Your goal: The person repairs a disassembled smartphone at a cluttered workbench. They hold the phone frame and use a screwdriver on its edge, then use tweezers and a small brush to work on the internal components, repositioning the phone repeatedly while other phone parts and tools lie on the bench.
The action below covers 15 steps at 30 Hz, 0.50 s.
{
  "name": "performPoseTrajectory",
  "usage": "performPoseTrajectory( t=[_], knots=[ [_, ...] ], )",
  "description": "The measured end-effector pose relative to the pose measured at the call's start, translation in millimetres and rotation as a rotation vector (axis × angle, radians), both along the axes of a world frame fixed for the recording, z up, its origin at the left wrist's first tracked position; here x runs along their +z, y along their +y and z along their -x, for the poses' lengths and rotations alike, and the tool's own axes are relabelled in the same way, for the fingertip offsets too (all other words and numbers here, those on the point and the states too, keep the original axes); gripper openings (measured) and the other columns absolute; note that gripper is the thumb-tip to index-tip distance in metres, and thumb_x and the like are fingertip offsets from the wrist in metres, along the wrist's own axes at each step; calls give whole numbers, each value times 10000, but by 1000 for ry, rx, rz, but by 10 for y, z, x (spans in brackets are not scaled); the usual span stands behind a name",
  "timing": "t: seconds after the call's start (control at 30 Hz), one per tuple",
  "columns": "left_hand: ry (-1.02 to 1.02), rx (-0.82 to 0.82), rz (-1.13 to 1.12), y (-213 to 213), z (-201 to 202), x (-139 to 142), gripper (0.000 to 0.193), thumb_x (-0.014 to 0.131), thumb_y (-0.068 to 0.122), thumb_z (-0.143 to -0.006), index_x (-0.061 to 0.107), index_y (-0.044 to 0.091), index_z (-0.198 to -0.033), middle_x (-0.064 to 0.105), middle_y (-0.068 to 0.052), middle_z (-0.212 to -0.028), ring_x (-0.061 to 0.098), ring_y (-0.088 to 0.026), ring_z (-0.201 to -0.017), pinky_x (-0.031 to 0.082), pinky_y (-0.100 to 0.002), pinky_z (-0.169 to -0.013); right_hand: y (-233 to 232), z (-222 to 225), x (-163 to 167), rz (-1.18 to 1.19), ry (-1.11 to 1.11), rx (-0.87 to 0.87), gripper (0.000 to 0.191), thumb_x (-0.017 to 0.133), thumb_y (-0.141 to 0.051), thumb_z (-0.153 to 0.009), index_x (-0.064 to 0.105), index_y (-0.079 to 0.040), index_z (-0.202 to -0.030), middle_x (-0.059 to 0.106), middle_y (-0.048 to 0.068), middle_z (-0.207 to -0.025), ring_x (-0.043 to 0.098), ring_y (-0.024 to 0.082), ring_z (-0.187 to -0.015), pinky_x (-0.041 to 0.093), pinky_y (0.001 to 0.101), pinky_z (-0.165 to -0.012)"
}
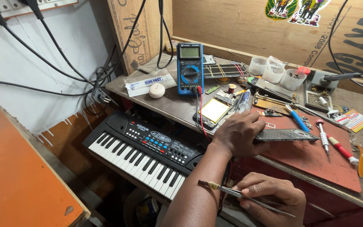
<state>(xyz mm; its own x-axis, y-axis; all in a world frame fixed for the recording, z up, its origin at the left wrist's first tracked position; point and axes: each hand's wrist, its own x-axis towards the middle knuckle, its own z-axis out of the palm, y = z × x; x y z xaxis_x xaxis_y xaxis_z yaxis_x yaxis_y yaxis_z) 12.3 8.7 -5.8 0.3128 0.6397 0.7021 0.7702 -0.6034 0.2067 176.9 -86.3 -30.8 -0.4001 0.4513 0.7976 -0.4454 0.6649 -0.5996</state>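
Observation:
My left hand (238, 134) rests on the bench edge and grips the near end of a flat dark phone board (285, 135), which lies on a red work mat (311, 157). Lower down, in front of the bench, my right hand (270, 196) holds thin metal tweezers (236, 193). Their tip points left across my left forearm, and a small yellowish wad sits near that tip. Just left of my left hand lies an opened phone with a yellow panel (213, 111).
A blue multimeter (189, 69) stands at the back with red and black leads running forward. A small black keyboard (141, 151) sits below the bench. Two screwdrivers (323, 136), a blue tool (297, 120), plastic cups (274, 72) and small parts crowd the right side. Cables hang at left.

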Motion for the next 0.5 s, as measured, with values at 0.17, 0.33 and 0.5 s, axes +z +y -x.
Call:
performPoseTrajectory(
  t=[0.17, 0.33, 0.5],
  knots=[
    [2, 2, 6, -4, -5, 9, 537, 843, 491, -689, 703, 85, -1010, 672, -119, -1042, 683, -334, -1016, 528, -445, -925, -73, 10, -1, 49, 79, 85, 230, 860, 79, -802, 762, 78, -1010, 783, 253, -972, 747, 281, -881, 605, 385, -789],
    [4, 8, 21, -4, -5, 14, 534, 843, 483, -680, 704, 85, -1008, 671, -115, -1038, 684, -332, -1012, 528, -444, -922, -86, 36, 14, 101, 144, 145, 242, 852, 96, -802, 755, 86, -1023, 780, 272, -981, 753, 294, -884, 604, 403, -759],
    [-2, 7, 7, 0, -5, 9, 539, 843, 483, -686, 705, 86, -1024, 670, -121, -1055, 679, -335, -1026, 526, -444, -930, -67, 55, 58, 24, 114, 175, 246, 852, 81, -806, 756, 76, -1032, 780, 269, -930, 773, 297, -822, 611, 410, -702]
  ],
)
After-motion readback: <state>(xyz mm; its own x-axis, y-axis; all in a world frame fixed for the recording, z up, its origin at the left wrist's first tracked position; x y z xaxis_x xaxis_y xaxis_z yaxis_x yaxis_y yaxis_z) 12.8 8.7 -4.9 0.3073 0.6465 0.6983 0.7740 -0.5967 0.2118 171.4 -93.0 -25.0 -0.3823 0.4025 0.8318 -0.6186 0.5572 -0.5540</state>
